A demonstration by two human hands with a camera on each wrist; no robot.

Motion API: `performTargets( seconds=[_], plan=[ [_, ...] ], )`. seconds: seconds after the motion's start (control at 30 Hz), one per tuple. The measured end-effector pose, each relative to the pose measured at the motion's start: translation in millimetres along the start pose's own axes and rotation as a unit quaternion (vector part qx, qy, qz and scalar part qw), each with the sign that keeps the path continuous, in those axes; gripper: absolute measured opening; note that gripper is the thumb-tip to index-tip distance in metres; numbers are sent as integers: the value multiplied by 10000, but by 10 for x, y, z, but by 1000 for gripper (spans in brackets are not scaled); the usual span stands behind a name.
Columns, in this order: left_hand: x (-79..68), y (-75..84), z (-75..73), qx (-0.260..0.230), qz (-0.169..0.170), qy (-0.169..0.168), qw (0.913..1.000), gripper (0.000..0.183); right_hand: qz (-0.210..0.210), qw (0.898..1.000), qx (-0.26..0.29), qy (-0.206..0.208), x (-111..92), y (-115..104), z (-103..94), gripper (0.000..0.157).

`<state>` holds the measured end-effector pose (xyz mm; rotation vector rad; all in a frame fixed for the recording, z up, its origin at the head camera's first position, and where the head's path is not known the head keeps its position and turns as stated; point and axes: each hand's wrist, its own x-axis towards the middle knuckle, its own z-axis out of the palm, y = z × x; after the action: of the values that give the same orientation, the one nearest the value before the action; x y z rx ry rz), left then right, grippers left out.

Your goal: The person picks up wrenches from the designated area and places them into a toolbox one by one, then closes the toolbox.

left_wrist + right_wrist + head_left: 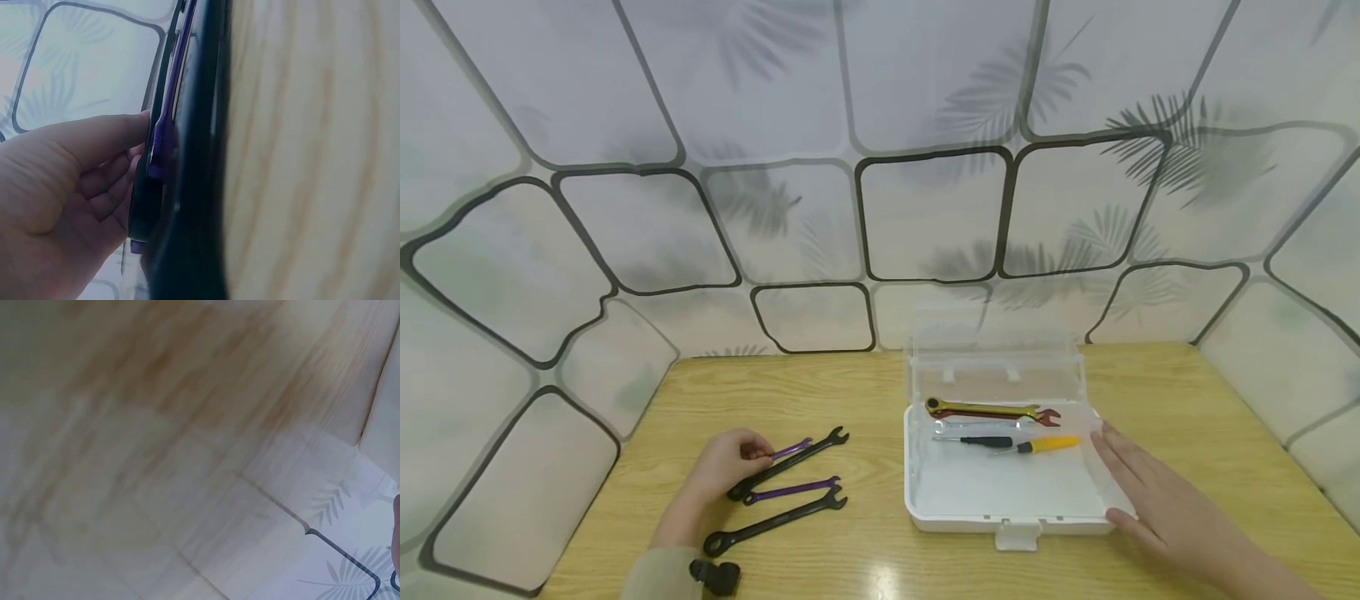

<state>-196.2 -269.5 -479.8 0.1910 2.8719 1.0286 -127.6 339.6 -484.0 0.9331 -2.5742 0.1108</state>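
Note:
My left hand [730, 462] pinches the far purple wrench [792, 449], its fingertips partly hidden in the left wrist view. Just in front lies a black wrench [797, 461], then a second purple wrench [793, 490] and a second black wrench [775, 522]. On the right stands a white toolbox [966, 527] with its clear lid [1000, 379] raised. Fingers extended, my right hand [1157, 500] rests against the box's right side, thumb near the front corner. Inside lie a gold wrench [981, 408], a red wrench [1049, 417], a black-handled screwdriver [988, 442] and a yellow-handled screwdriver [1051, 444].
The wood-grain table [865, 417] meets patterned fabric walls [805, 225] at the back and sides. A white latch [1018, 536] hangs from the box's front. A dark wrist device [715, 576] sits at the left sleeve.

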Motion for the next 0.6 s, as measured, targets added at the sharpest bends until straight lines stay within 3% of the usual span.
performTargets(
  seconds=[0.3, 0.6],
  plan=[
    [18, -9, 5, 53, 21, -80, 10000, 6, -60, 10000, -14, 33, 3, 7, 1, 102],
    [17, -6, 0, -214, -18, -81, 9997, 7, -188, 9995, 143, 209, 3, 28, 13, 99]
  ],
)
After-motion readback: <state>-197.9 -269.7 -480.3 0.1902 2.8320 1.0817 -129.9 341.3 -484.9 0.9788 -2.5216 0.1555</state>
